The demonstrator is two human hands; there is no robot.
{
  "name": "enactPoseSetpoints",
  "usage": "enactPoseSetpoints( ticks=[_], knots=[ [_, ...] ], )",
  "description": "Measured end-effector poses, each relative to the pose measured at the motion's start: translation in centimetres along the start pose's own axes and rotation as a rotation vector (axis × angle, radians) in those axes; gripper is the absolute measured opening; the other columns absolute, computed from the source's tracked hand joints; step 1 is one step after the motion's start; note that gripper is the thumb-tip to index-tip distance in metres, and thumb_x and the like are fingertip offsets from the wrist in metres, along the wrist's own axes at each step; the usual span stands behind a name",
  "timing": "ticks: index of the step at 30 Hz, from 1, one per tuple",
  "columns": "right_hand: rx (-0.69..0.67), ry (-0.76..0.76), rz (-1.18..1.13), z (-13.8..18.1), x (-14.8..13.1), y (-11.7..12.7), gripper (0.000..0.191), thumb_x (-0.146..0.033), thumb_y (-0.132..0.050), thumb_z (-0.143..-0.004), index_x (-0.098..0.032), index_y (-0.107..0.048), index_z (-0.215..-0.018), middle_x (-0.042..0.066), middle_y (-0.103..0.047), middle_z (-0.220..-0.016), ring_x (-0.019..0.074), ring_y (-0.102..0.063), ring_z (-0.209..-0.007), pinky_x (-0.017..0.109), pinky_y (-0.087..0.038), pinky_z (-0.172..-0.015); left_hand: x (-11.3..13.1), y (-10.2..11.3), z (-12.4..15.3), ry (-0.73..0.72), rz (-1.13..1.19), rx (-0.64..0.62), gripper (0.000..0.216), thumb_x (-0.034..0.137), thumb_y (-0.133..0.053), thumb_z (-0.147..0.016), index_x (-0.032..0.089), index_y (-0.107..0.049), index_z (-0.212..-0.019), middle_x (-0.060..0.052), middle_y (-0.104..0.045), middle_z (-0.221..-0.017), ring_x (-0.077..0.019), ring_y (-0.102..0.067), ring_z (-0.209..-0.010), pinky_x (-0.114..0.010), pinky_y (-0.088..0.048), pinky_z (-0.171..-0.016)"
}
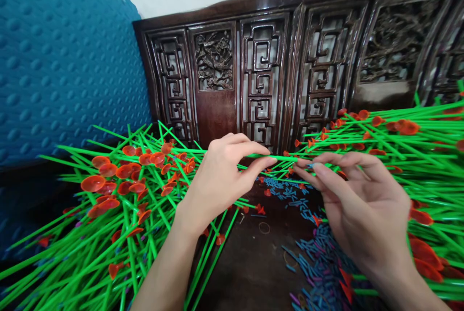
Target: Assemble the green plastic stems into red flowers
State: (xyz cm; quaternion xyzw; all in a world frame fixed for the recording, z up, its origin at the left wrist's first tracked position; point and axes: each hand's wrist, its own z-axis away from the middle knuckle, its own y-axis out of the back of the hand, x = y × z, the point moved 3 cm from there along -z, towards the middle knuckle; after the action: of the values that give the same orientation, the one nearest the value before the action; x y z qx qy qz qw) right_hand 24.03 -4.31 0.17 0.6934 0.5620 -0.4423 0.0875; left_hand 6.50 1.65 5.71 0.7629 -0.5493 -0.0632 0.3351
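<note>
My left hand [221,175] is pinched shut on a thin green stick [279,158] that runs level to the right. My right hand [358,204] meets the stick's right end, its thumb and forefinger pinched at the tip around something small, perhaps a blue piece, too hidden to name. Under both hands lies a dark wooden surface [250,262]. Small blue tubes [319,258] are scattered below my right hand.
A heap of green sticks with red suction cups [119,190] lies at the left, and a second heap [416,156] at the right. A carved dark wooden backrest [261,74] stands behind. A blue dimpled foam mat [61,59] leans at the left. A rubber band [264,227] lies loose.
</note>
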Motion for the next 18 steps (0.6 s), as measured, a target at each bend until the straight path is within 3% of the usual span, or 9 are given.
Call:
enactPoseSetpoints(
  ticks=[3, 9, 15, 18],
  knots=[
    [-0.005, 0.035, 0.105, 0.18, 0.09, 0.19, 0.016, -0.021, -0.076, -0.08, -0.024, -0.061, -0.086, 0.001, -0.071, -0.094, 0.0196, -0.073, -0.085, 0.034, -0.065, -0.073, 0.05, -0.01, -0.02, 0.005, 0.003, -0.005, 0.01, 0.028, -0.07, -0.088, 0.021, -0.077, -0.092, -0.002, -0.074, -0.088, -0.016, -0.067, -0.081, -0.032, -0.05, -0.079],
    [0.002, 0.078, 0.239, 0.29, 0.35, 0.28, 0.023, -0.022, -0.081, -0.076, -0.023, -0.068, -0.096, 0.003, -0.077, -0.1, 0.0197, -0.074, -0.092, 0.034, -0.063, -0.086, 0.1, -0.03, -0.04, 0.008, 0.01, -0.021, 0.01, 0.028, -0.071, -0.088, 0.021, -0.077, -0.092, -0.001, -0.074, -0.09, -0.0159, -0.067, -0.082, -0.032, -0.05, -0.079],
    [-0.024, 0.089, 0.33, 0.21, 0.48, 0.2, 0.013, -0.023, -0.083, -0.074, -0.024, -0.077, -0.086, -0.001, -0.079, -0.085, 0.0161, -0.075, -0.074, 0.027, -0.065, -0.074, 0.11, 0.01, 0.05, 0.013, 0.015, -0.031, 0.011, 0.028, -0.071, -0.088, 0.021, -0.077, -0.093, -0.001, -0.074, -0.09, -0.0146, -0.066, -0.083, -0.03, -0.049, -0.079],
    [-0.022, 0.106, 0.336, 0.28, 0.46, 0.28, 0.012, -0.022, -0.083, -0.074, -0.026, -0.078, -0.085, -0.002, -0.079, -0.085, 0.0144, -0.076, -0.075, 0.023, -0.065, -0.075, -0.02, 0.05, 0.09, 0.007, 0.021, -0.033, 0.011, 0.028, -0.071, -0.088, 0.02, -0.078, -0.093, 0.0, -0.074, -0.09, -0.014, -0.066, -0.084, -0.03, -0.049, -0.08]
  ],
)
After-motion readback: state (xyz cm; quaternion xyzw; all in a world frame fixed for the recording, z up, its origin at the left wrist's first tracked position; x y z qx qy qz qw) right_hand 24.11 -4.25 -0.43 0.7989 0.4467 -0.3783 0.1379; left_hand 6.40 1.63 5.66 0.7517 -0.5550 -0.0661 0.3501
